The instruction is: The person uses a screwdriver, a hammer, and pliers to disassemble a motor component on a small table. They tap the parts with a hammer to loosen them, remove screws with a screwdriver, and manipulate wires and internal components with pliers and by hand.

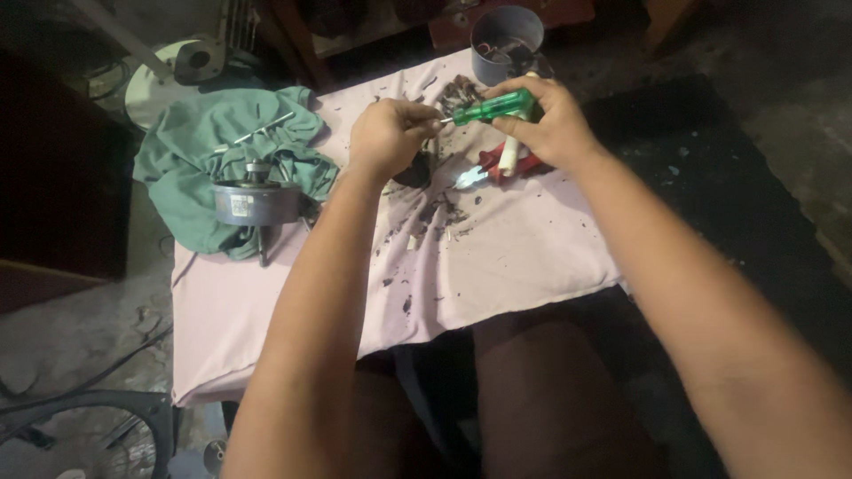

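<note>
My right hand (550, 124) grips a screwdriver with a green see-through handle (493, 108), its shaft pointing left. My left hand (389, 135) is closed around a small dark part at the tip of the shaft; the part is mostly hidden under my fingers. Both hands hover over a pale pink cloth (497, 266) spread on a low table. Just below my right hand lie red-handled pliers (515, 164) and a small lit torch (469, 177).
A grey round motor (256, 202) sits on a crumpled green cloth (191, 155) at the left, with a metal rod (253, 133) on top. A grey tin (506, 40) stands at the far edge. Dark crumbs litter the pink cloth. A fan guard (80, 435) lies at the lower left.
</note>
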